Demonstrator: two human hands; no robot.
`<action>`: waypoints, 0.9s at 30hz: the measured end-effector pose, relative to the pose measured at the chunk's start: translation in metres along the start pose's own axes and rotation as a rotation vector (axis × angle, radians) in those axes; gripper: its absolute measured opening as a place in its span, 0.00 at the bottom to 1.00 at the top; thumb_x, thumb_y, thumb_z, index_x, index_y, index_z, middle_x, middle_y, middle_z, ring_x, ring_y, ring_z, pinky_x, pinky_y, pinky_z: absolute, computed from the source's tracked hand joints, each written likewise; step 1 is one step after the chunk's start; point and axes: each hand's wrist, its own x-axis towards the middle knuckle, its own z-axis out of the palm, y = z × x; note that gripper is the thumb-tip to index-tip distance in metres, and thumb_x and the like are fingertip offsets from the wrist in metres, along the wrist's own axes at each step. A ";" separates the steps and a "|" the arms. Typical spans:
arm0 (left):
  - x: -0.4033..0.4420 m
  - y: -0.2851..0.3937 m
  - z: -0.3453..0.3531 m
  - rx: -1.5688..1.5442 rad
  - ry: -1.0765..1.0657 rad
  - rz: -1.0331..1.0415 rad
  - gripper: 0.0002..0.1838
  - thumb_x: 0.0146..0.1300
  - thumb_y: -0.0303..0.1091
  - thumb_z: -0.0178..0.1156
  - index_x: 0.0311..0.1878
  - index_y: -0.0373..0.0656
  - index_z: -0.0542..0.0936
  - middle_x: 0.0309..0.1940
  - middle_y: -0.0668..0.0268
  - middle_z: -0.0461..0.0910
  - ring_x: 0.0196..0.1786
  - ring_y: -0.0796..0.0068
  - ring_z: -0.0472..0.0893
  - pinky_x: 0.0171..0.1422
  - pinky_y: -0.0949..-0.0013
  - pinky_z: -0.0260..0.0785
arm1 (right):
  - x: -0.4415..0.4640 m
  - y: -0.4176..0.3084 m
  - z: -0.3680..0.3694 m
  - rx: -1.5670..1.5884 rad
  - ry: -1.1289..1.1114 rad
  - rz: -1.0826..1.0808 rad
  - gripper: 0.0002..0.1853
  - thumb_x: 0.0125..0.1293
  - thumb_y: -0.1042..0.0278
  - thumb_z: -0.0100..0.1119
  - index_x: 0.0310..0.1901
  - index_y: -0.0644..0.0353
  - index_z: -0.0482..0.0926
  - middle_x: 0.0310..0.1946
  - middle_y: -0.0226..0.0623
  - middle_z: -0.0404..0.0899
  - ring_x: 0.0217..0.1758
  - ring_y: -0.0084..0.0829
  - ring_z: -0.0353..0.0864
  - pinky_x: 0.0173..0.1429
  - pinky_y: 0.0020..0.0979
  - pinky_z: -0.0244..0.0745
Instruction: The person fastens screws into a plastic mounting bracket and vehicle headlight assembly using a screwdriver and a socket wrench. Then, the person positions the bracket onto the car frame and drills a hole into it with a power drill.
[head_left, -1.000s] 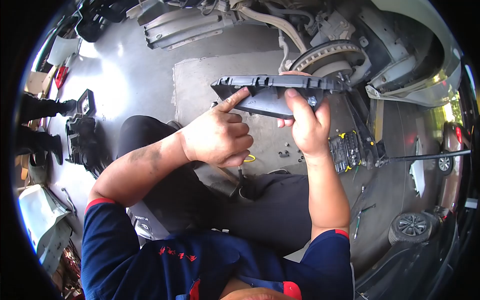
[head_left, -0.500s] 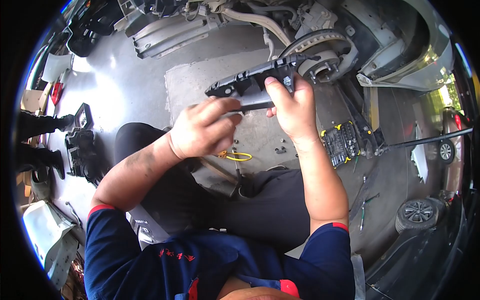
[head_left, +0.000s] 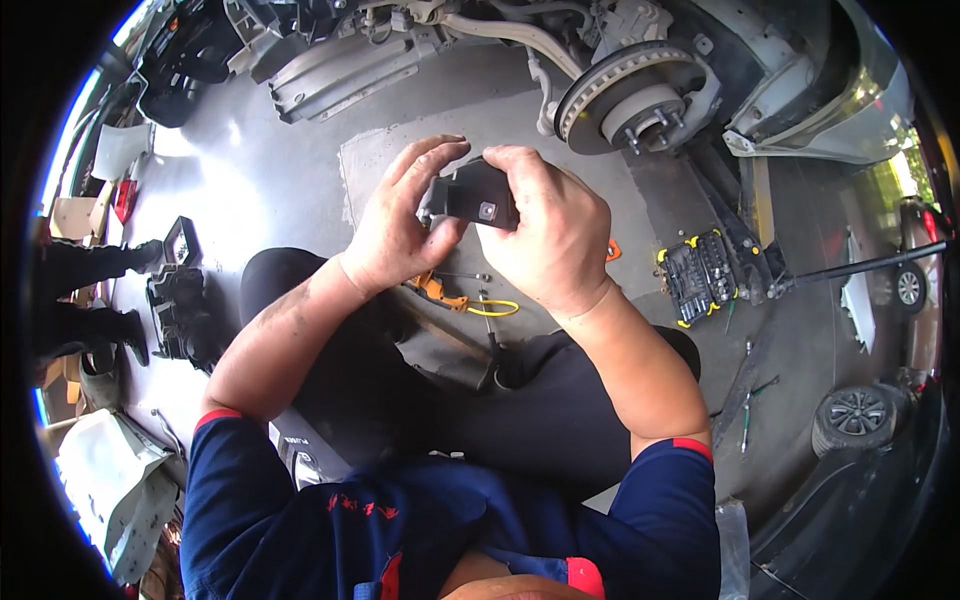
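A black plastic bracket (head_left: 480, 196) is held up in front of me, turned nearly end-on, with a small metal-rimmed hole on its near face. My right hand (head_left: 555, 235) is closed on its right side, thumb along the near edge. Around its left side curves my left hand (head_left: 398, 220), the thumb below and the fingers above; their exact contact is partly hidden. Below the hands, an orange tool with a yellow loop (head_left: 440, 292) lies on the floor near my legs.
A brake disc (head_left: 630, 100) on the raised car is at the upper right. An open black socket set (head_left: 697, 278) lies on the floor at right. A loose wheel (head_left: 855, 415) lies farther right. Another person's legs (head_left: 95, 260) and black parts (head_left: 180, 315) are at left.
The bracket has turned from lengthwise across my view to end-on and moved left, clear of the brake disc. My right hand has shifted left and down with it; my left hand has moved slightly up.
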 end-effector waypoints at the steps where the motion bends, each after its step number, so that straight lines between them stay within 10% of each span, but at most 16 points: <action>1: -0.002 0.003 0.000 -0.020 0.000 -0.014 0.37 0.53 0.27 0.66 0.71 0.38 0.74 0.66 0.48 0.75 0.67 0.46 0.78 0.73 0.54 0.74 | -0.001 -0.004 -0.004 -0.013 -0.035 0.016 0.20 0.53 0.78 0.73 0.50 0.57 0.83 0.40 0.40 0.90 0.40 0.44 0.90 0.44 0.39 0.85; 12: 0.000 0.002 -0.007 -0.073 0.075 0.128 0.32 0.53 0.30 0.68 0.65 0.35 0.77 0.59 0.49 0.78 0.59 0.52 0.81 0.62 0.58 0.77 | -0.009 0.006 0.004 -0.122 -0.027 -0.114 0.20 0.52 0.72 0.72 0.49 0.56 0.80 0.35 0.36 0.86 0.36 0.40 0.86 0.40 0.39 0.82; 22: -0.003 -0.001 -0.014 0.146 0.205 0.179 0.22 0.50 0.32 0.83 0.42 0.40 0.79 0.39 0.61 0.84 0.33 0.67 0.85 0.37 0.67 0.80 | -0.012 0.006 0.008 0.013 -0.282 0.293 0.19 0.52 0.71 0.75 0.46 0.57 0.78 0.30 0.46 0.86 0.36 0.52 0.89 0.42 0.49 0.83; 27: 0.000 -0.023 -0.022 0.214 0.015 0.337 0.12 0.58 0.27 0.78 0.39 0.41 0.82 0.39 0.61 0.84 0.34 0.60 0.85 0.41 0.64 0.80 | -0.014 0.035 0.017 -0.039 -0.385 0.264 0.13 0.56 0.67 0.71 0.42 0.58 0.81 0.34 0.46 0.89 0.37 0.54 0.90 0.43 0.49 0.85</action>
